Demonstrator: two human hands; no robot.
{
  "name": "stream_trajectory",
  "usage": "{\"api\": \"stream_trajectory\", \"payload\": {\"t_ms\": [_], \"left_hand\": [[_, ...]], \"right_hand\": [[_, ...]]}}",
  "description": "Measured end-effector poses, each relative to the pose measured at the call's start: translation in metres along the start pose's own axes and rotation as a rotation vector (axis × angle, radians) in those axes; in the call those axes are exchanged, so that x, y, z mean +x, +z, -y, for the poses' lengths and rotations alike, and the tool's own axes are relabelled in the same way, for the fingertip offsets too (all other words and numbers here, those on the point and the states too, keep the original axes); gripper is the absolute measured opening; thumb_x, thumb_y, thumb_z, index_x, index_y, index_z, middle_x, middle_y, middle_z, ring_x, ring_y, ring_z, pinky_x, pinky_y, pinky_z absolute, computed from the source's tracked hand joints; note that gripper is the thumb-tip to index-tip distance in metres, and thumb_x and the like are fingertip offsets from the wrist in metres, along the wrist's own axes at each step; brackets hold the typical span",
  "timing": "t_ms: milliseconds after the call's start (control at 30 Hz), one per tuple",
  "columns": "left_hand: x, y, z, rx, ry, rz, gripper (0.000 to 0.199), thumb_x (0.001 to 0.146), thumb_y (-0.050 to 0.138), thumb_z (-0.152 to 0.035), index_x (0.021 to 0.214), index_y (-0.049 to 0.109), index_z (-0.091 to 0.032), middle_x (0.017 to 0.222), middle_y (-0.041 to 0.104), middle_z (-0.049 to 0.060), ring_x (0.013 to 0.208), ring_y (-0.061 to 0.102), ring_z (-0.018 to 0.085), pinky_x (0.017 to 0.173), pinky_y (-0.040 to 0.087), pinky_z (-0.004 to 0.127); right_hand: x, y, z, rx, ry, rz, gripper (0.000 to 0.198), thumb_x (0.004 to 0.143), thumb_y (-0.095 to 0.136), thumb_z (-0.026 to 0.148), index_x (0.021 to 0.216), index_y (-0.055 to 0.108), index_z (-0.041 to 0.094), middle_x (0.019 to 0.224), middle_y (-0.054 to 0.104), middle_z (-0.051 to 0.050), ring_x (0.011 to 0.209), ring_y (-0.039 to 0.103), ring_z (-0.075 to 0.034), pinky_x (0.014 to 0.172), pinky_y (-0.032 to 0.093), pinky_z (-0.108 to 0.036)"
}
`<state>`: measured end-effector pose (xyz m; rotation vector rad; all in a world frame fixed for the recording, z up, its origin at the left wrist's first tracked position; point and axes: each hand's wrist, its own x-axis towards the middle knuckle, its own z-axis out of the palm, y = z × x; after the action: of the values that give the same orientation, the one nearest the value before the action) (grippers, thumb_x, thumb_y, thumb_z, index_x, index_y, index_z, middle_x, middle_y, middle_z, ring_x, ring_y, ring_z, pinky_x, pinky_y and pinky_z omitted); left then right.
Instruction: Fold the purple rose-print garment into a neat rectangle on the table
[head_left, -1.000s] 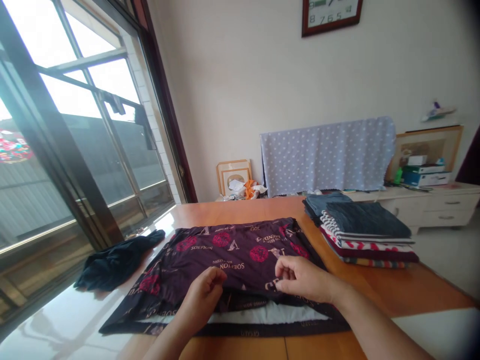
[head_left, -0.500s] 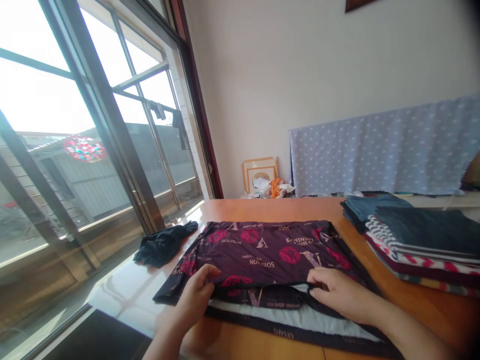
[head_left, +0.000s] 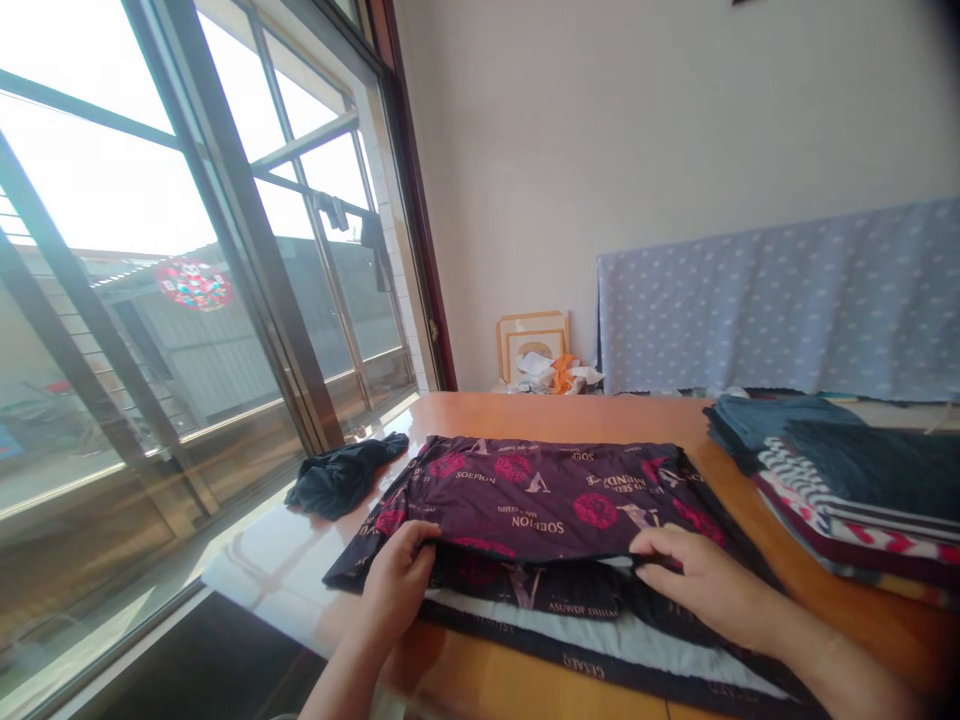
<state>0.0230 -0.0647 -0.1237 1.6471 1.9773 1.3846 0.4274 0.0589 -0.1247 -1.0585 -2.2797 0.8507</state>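
A dark purple garment (head_left: pixel 555 500) printed with pink flowers and pale lettering lies spread on the wooden table, its kind not clear. My left hand (head_left: pixel 401 575) pinches the near edge of its upper layer on the left. On the right, my right hand (head_left: pixel 679 565) grips the same edge between thumb and fingers. Between the hands this edge is lifted a little and sags. Beneath it, the pale inner side and a dark lower hem show nearest to me.
A crumpled dark cloth (head_left: pixel 345 475) lies at the table's left. Several folded clothes (head_left: pixel 862 490) are stacked on the right. Behind stand picture frames (head_left: pixel 532 335) and a polka-dot cloth (head_left: pixel 772 300) hanging by the wall. A large window (head_left: pixel 247 230) borders the left.
The whole view has shifted slightly, so things appear a bit further right. Both hands keep hold of the garment's edge, with little visible change in its shape.
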Motion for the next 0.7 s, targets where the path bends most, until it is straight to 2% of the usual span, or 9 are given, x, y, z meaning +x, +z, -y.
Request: {"api": "stream_trajectory", "payload": {"t_ms": [100,167,267,400,467,533,633,700], "left_hand": [[0.001,-0.008,-0.01,-0.181,-0.063,-0.089,0.028,0.084,0.055,-0.036,0.103,0.068,-0.02,0.093,0.07,0.003,0.073,0.058,0.016,0.068,0.046,0.027],[-0.001,-0.015,-0.013,-0.212,-0.063,-0.088,0.024,0.084,0.054,-0.034,0.099,0.067,-0.02,0.084,0.067,0.001,0.068,0.053,0.014,0.065,0.043,0.025],[-0.009,-0.021,-0.009,-0.145,-0.027,0.009,0.017,0.083,0.052,-0.029,0.087,0.066,-0.02,0.075,0.061,-0.001,0.069,0.052,0.015,0.066,0.041,0.025],[-0.018,-0.02,0.0,0.059,0.033,0.186,0.016,0.086,0.055,-0.03,0.078,0.065,-0.021,0.075,0.062,0.0,0.074,0.057,0.018,0.07,0.042,0.027],[-0.02,-0.017,0.002,0.135,0.044,0.182,0.028,0.091,0.054,-0.038,0.071,0.062,-0.021,0.072,0.061,0.001,0.072,0.057,0.019,0.069,0.041,0.027],[-0.021,-0.015,0.002,0.182,0.045,0.162,0.038,0.095,0.05,-0.045,0.067,0.059,-0.021,0.069,0.059,0.001,0.068,0.055,0.018,0.067,0.039,0.027],[-0.021,-0.012,0.002,0.219,0.055,0.151,0.043,0.098,0.046,-0.049,0.067,0.059,-0.022,0.068,0.057,0.0,0.065,0.053,0.018,0.066,0.037,0.028],[-0.02,-0.012,0.003,0.215,0.056,0.141,0.043,0.098,0.046,-0.049,0.066,0.058,-0.022,0.068,0.056,0.0,0.065,0.052,0.018,0.065,0.036,0.028]], "right_hand": [[-0.005,-0.013,0.01,0.051,-0.009,-0.003,0.022,0.088,0.06,0.041,0.094,0.073,0.024,0.094,0.07,-0.004,0.096,0.063,-0.024,0.091,0.045,-0.033],[-0.009,-0.02,0.014,0.071,-0.015,0.065,0.023,0.088,0.061,0.043,0.094,0.073,0.024,0.094,0.07,-0.003,0.095,0.063,-0.024,0.091,0.046,-0.032],[-0.014,-0.023,0.016,0.066,-0.005,0.216,0.016,0.083,0.064,0.035,0.088,0.074,0.024,0.092,0.07,-0.003,0.093,0.063,-0.023,0.088,0.046,-0.03],[-0.015,-0.014,0.015,0.037,-0.036,0.364,0.012,0.079,0.066,0.028,0.083,0.076,0.023,0.091,0.07,-0.004,0.091,0.062,-0.022,0.083,0.045,-0.029],[-0.014,-0.012,0.016,0.023,-0.055,0.4,0.016,0.084,0.066,0.033,0.079,0.075,0.022,0.088,0.068,-0.004,0.088,0.061,-0.021,0.079,0.044,-0.028],[-0.013,-0.013,0.017,0.01,-0.061,0.417,0.029,0.09,0.062,0.042,0.073,0.073,0.021,0.083,0.065,-0.003,0.083,0.059,-0.019,0.075,0.042,-0.027],[-0.013,-0.016,0.018,0.031,-0.05,0.417,0.041,0.093,0.058,0.05,0.068,0.069,0.019,0.079,0.06,-0.001,0.077,0.055,-0.017,0.072,0.041,-0.026],[-0.014,-0.015,0.018,0.054,-0.045,0.435,0.04,0.09,0.062,0.05,0.067,0.069,0.018,0.08,0.06,-0.001,0.076,0.056,-0.016,0.072,0.042,-0.026]]}}
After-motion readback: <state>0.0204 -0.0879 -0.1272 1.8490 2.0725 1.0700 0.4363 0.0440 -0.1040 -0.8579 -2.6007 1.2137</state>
